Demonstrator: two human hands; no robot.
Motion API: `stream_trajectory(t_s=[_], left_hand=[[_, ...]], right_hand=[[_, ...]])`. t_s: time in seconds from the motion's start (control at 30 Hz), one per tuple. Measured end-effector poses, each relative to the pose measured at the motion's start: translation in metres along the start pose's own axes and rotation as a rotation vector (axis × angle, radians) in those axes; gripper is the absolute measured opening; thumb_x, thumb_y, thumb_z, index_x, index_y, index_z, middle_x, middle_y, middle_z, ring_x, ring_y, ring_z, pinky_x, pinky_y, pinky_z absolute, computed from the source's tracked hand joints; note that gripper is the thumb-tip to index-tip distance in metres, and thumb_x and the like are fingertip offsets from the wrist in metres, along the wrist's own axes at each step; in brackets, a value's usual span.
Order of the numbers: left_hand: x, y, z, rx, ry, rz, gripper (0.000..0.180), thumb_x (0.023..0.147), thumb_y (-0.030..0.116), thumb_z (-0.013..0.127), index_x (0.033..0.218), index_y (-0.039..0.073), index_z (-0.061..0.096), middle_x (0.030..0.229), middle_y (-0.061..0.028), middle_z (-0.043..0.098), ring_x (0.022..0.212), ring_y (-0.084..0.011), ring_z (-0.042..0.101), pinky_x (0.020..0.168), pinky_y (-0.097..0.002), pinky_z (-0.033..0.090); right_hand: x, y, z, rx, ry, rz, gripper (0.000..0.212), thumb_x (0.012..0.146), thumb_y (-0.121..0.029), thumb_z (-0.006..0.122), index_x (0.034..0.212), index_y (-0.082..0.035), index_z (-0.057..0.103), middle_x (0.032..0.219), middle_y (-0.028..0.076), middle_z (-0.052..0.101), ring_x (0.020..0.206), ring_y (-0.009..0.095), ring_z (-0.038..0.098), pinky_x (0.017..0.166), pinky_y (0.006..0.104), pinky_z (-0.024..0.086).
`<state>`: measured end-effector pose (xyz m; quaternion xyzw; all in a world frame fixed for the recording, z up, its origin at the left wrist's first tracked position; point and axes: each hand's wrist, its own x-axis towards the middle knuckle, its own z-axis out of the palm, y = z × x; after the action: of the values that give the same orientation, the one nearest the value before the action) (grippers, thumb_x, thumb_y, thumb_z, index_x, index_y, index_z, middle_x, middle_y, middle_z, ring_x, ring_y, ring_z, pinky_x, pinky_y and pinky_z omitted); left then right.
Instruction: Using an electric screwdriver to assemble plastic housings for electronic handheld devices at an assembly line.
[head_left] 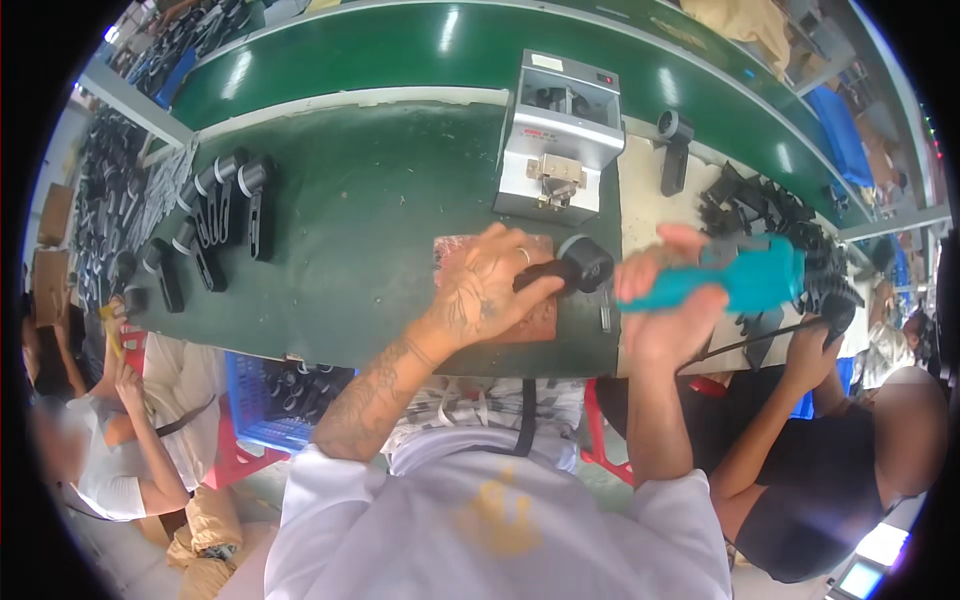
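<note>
My left hand is closed around the handle of a black part with a round head, shaped like a hair dryer body. It holds the part over a reddish square pad on the green bench. Just right of the round head, my right hand grips a teal power screwdriver. The tool lies roughly sideways and is smeared by motion; its tip cannot be made out. A slim metallic piece rests on the bench between both hands.
A silver box-shaped bench machine stands beyond my hands. Several similar black parts lie at the left. Another sits right of the machine, near a heap of black pieces. Co-workers sit on both sides; one's hand is at the right.
</note>
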<state>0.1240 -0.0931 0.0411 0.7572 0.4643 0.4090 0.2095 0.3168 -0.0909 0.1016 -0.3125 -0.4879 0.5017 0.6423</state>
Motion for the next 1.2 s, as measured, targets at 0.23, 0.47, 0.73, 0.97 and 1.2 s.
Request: stream_trajectory(t_s=[0.23,0.47,0.73,0.97,1.2], left_hand=[[0.006,0.001,-0.019,0.174,-0.118,0.122,0.038,0.084,0.037,0.075,0.112,0.01,0.073,0.107,-0.003,0.066,0.102,-0.0238,0.06,0.093,-0.04,0.047],[0.0,-0.012,-0.016,0.122,-0.075,0.069,0.042,0.087,0.037,0.074,0.12,0.011,0.07,0.11,-0.004,0.067,0.105,-0.0242,0.06,0.096,-0.0412,0.047],[-0.005,-0.014,-0.013,0.142,-0.074,-0.003,0.045,0.087,0.04,0.074,0.124,0.015,0.069,0.11,-0.0048,0.067,0.107,-0.0262,0.058,0.099,-0.044,0.046],[-0.001,-0.012,-0.015,0.099,-0.122,-0.013,0.045,0.086,0.04,0.074,0.124,0.015,0.068,0.112,-0.0039,0.066,0.108,-0.0265,0.058,0.101,-0.0447,0.045],[-0.002,-0.013,-0.012,0.121,-0.096,0.0,0.044,0.086,0.039,0.074,0.122,0.015,0.068,0.111,-0.0037,0.066,0.106,-0.0266,0.058,0.096,-0.0444,0.046]], right_hand=[[0.078,0.036,0.044,-0.083,-0.036,-0.206,0.057,0.097,-0.048,0.066,0.113,0.006,0.057,0.076,0.007,0.061,0.063,0.016,0.059,0.056,0.0292,0.048],[0.088,0.061,0.05,-0.229,-0.104,-0.284,0.056,0.097,-0.053,0.062,0.103,0.002,0.056,0.072,0.007,0.058,0.063,0.019,0.059,0.058,0.0314,0.048],[0.077,0.05,0.049,-0.221,-0.126,-0.132,0.048,0.103,-0.046,0.056,0.106,0.001,0.053,0.073,0.008,0.056,0.062,0.02,0.058,0.058,0.0327,0.049],[0.048,0.037,0.036,-0.118,-0.112,-0.09,0.045,0.102,-0.039,0.061,0.111,0.006,0.057,0.073,0.007,0.058,0.063,0.015,0.058,0.057,0.0294,0.049],[0.043,0.052,0.031,-0.096,-0.084,-0.069,0.046,0.099,-0.041,0.065,0.105,0.004,0.058,0.073,0.007,0.058,0.062,0.016,0.057,0.056,0.0303,0.049]])
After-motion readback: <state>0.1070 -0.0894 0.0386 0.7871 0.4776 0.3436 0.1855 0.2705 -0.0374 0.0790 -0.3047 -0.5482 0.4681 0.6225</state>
